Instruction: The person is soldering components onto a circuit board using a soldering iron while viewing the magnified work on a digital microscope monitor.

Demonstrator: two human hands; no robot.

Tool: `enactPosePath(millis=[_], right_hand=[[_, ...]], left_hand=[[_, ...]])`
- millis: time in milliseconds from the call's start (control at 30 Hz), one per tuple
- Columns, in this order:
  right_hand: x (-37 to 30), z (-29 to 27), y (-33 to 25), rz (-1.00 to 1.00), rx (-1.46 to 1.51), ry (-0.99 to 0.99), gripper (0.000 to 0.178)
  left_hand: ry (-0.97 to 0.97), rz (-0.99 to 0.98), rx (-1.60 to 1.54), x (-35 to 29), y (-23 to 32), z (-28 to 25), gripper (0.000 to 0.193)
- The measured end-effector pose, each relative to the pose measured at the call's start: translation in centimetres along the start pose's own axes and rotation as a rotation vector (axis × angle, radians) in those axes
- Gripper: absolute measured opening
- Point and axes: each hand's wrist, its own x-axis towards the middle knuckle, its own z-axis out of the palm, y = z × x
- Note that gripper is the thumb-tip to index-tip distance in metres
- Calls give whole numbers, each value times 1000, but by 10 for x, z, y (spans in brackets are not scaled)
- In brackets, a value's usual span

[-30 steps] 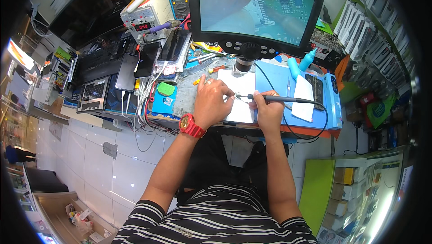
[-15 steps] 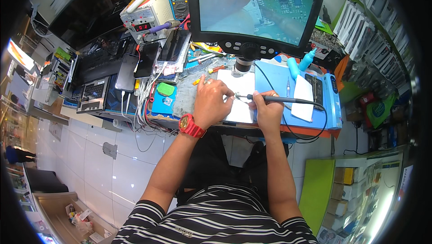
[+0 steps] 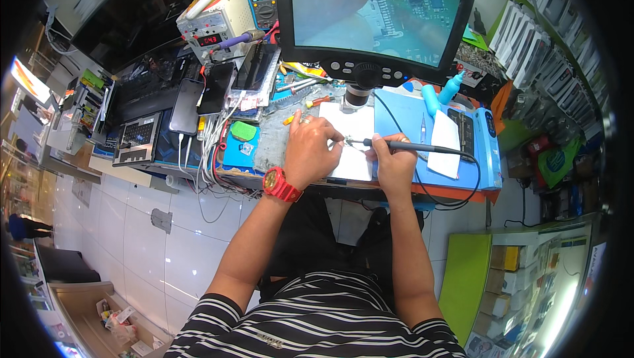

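My right hand (image 3: 395,165) grips a black soldering iron (image 3: 432,148) like a pen, its tip pointing left. That tip meets a tiny circuit board (image 3: 349,140) on a white pad (image 3: 350,168), under the microscope lens (image 3: 357,97). At the board's left side, my left hand (image 3: 310,150) pinches its edge between thumb and finger; the small part under the fingertips is mostly hidden. On the microscope screen (image 3: 376,14), a green board shows enlarged, with a row of metal contacts, chips, a blurred fingertip at left and the blurred iron at lower right.
A blue mat (image 3: 403,108) bears a white sheet (image 3: 444,150) and teal bottles (image 3: 441,96). The iron's cable loops at right. Left lie phones (image 3: 187,107), white cables, a green sponge (image 3: 243,131) and tweezers. Behind stand a power supply (image 3: 214,21) and a multimeter (image 3: 262,2).
On the screen, the iron has shifted slightly right, and more of the contact row shows. The power supply's lit digits differ. Both hands stay almost in place.
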Motion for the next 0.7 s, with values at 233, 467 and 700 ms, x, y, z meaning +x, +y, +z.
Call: enactPosePath(millis=[233, 467, 700], right_hand=[[-1, 3, -2, -13, 32, 22, 20], [0, 0, -1, -3, -31, -6, 17], [0, 0, 2, 2, -28, 1, 18]], left_hand=[[-7, -4, -4, 0, 0, 0, 9], [-1, -1, -3, 0, -1, 1, 8], [6, 5, -2, 0, 0, 1, 8]])
